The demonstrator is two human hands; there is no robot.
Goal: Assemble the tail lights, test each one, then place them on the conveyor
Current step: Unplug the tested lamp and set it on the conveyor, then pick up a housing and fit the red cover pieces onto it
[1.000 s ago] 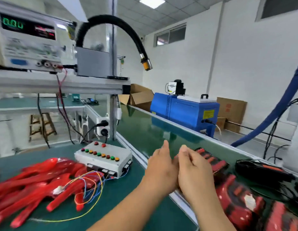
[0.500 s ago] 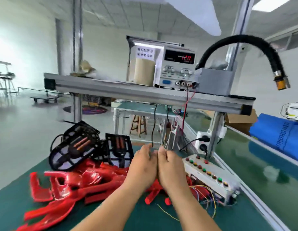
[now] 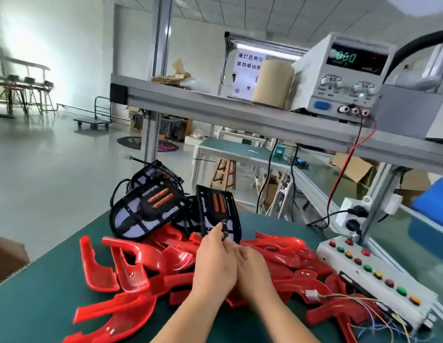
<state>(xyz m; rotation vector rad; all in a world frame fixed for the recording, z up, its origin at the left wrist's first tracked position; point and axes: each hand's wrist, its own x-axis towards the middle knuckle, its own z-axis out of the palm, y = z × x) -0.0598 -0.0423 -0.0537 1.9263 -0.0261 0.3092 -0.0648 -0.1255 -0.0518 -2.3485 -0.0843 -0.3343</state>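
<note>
one black housing (image 3: pixel 216 211) upright, left hand (image 3: pixel 214 264) pinching

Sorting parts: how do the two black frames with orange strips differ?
The left frame leans back, strips slanted; the right frame stands nearly upright, strips vertical. The left hand pinches the right frame's lower edge; the left frame is untouched. Both are black with two orange strips.

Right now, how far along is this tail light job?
Nothing here looks finished: red lenses and black frames lie loose in a pile. In hand: the left hand pinches the nearest black frame at its lower edge, right hand beside it. Assembling, testing at the button box and the conveyor remain.
</note>
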